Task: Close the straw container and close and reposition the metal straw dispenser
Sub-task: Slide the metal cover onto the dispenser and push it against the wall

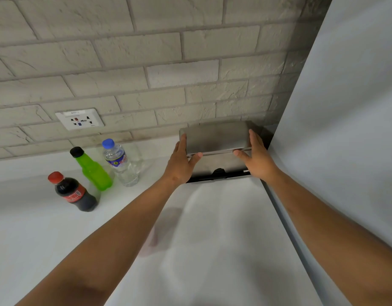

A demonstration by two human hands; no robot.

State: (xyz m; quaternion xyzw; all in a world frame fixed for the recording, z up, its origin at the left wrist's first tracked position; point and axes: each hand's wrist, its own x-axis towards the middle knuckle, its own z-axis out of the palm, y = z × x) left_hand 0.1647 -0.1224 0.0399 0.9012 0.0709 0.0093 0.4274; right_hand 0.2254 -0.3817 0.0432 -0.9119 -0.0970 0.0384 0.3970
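Note:
The metal straw dispenser (216, 140) stands on the white counter (201, 228) in the back right corner, against the brick wall. Its brushed steel lid lies down flat on top. A black slot with a black knob runs along its lower front. My left hand (181, 161) grips the dispenser's left end, thumb on the front edge of the lid. My right hand (256, 155) holds the right end the same way. No separate straw container is in view.
Three bottles stand to the left: a cola bottle (74, 192) with a red cap, a green bottle (92, 170) and a water bottle (121, 163) with a blue cap. A wall socket (80, 119) is above them. A white panel (345, 129) closes off the right side.

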